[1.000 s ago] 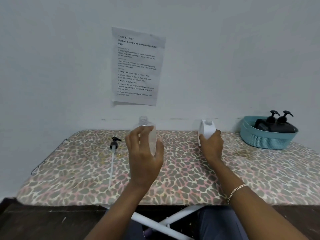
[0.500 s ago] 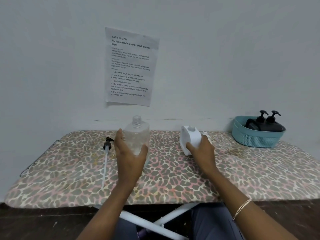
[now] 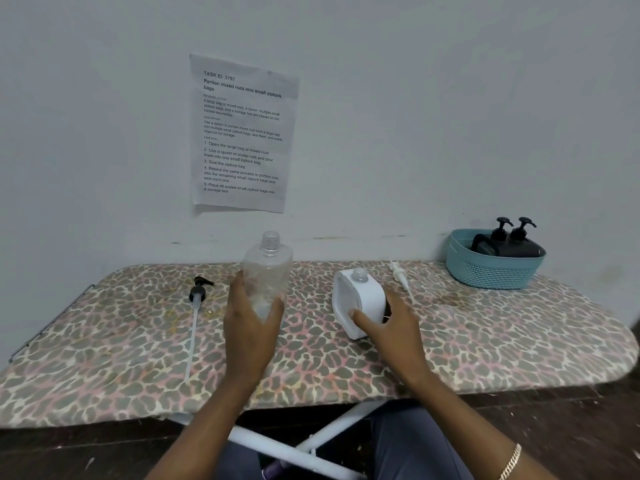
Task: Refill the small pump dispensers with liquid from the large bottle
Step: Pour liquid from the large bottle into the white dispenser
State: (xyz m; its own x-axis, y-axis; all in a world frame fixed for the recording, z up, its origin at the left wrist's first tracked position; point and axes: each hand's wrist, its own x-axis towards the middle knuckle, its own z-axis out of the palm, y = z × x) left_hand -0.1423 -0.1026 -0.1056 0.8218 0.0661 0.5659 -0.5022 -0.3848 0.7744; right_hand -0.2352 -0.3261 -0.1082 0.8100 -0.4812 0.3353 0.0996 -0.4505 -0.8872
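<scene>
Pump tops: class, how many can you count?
4. A black pump loose on the table at left; a white pump behind the white bottle; two black pumps on bottles in the basket. Others may hide there.

pump [image 3: 198, 293] left | bottle [image 3: 268, 268] centre | flask [image 3: 367, 297] right | basket [image 3: 485, 271] far right (dispensers [image 3: 516, 242] inside)

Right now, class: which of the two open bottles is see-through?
The clear bottle gripped by the left hand; the white bottle held by the right hand is opaque.
</scene>
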